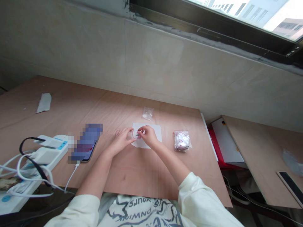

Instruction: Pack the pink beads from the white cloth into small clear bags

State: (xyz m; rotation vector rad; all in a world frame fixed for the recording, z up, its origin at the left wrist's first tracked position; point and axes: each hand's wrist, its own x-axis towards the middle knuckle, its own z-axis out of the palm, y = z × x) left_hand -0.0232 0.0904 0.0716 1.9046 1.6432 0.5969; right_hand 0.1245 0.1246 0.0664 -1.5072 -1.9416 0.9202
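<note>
My left hand (123,137) rests at the left edge of a white sheet of paper (155,129), its thumb and index finger apart in a curve. A thin dark red cord (133,133) bends between these fingertips; whether they touch it I cannot tell. Over the middle of the sheet my right hand (148,135) is closed in a pinch. Small dark and reddish bits (138,136) show at its fingertips, too small to name. Behind the sheet lies a small clear plastic bag (148,113). To the right sits a stack of clear bags with red edges (181,140).
A phone (88,143) on a white charging cable lies left of my arms. Further left is a white power strip (50,154) with plugs and tangled cables. A crumpled white paper (44,102) lies far left. Another table (267,151) stands right, past a gap.
</note>
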